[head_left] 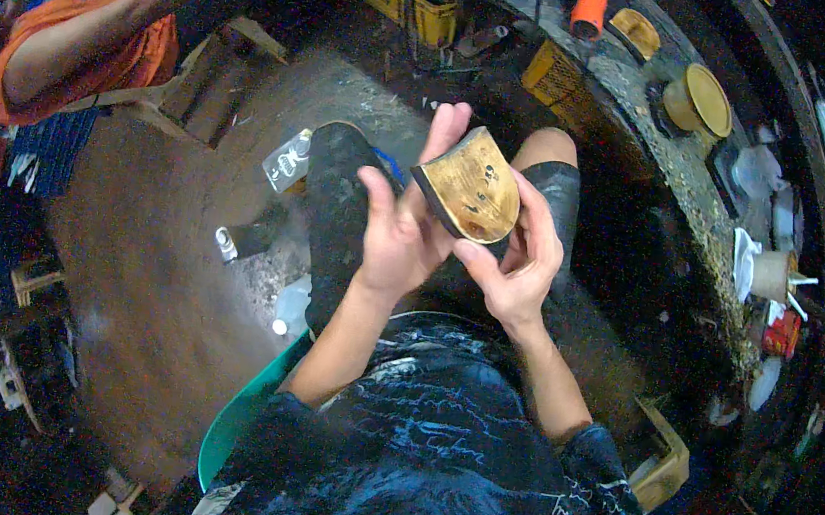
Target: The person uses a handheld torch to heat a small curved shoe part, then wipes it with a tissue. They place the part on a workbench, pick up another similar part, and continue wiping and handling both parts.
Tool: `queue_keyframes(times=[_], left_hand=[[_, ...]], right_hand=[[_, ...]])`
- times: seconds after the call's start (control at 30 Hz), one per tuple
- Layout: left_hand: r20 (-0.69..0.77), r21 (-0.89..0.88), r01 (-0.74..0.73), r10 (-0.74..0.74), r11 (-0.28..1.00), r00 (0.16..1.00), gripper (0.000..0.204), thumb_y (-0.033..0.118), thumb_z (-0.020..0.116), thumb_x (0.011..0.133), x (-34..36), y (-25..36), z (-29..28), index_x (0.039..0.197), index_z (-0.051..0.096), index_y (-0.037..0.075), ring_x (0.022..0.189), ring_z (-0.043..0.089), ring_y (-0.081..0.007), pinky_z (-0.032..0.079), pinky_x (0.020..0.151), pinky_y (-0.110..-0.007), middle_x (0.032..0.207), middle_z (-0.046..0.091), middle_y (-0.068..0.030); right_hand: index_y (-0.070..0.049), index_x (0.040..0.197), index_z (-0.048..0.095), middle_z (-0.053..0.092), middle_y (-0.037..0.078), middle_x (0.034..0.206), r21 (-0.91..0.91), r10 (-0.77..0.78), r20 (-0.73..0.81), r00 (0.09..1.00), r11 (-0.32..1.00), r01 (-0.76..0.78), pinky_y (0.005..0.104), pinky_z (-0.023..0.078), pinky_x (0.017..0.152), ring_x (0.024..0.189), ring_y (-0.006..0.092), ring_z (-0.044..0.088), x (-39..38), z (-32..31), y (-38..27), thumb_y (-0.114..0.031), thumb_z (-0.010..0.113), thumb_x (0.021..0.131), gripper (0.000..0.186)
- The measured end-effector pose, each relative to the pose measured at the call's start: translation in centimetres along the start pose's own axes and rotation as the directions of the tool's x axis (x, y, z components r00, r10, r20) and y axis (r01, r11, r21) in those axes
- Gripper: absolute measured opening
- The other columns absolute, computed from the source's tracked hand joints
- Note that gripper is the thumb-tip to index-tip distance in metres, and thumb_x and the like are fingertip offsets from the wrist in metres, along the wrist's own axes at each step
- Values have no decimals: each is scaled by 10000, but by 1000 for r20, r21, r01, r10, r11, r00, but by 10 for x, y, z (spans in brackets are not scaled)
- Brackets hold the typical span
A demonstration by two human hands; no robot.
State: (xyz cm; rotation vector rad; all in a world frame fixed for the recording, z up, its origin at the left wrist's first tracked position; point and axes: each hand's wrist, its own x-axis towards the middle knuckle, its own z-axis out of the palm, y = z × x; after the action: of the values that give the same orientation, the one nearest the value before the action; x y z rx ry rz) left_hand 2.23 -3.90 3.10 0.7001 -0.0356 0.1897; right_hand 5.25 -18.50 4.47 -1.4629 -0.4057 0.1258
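Observation:
A D-shaped block (473, 186) with a tan, glossy, blotched face and a dark side, like a shoe heel, is held up above my lap. Small dark marks show on its face. My right hand (524, 269) grips its lower right edge, thumb at the bottom corner and fingers along the curved side. My left hand (403, 231) lies open at the block's left side, palm up, thumb and fingers stretched apart. Part of the left fingers is hidden behind the block, and whether they touch it I cannot tell.
On the bench (678, 175) at right stand an orange cylinder (589, 7), a similar tan piece (635, 34), a yellowish spool-like tub (698, 101) and a cup with sticks (775, 275). A yellow crate (556, 80) sits below. Another person's arm (82, 57) is at upper left.

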Motion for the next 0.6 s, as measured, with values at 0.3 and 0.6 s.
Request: queue_keyframes(times=[0.3,0.6], left_hand=[[-533,194,258,-119,947,838,170,126,783,981,5,-86,-102,1097,757,4,877,749,-171,599,840,-341,995,795,-86],[-579,170,319,-167,932,798,312,277,639,1106,8,-98,-110,1279,706,26,964,775,-226,617,818,-369,1106,793,-147]], right_hand=[[-130,1591,440,617,187,1442,801,388,367,846,331,-499,487,633,875,1122,361,699,-4,-33,47,-194,698,879,760],[-169,1533,515,655,108,1368,803,487,283,827,351,-481,514,640,867,1084,356,688,25,-54,127,-134,658,909,641]])
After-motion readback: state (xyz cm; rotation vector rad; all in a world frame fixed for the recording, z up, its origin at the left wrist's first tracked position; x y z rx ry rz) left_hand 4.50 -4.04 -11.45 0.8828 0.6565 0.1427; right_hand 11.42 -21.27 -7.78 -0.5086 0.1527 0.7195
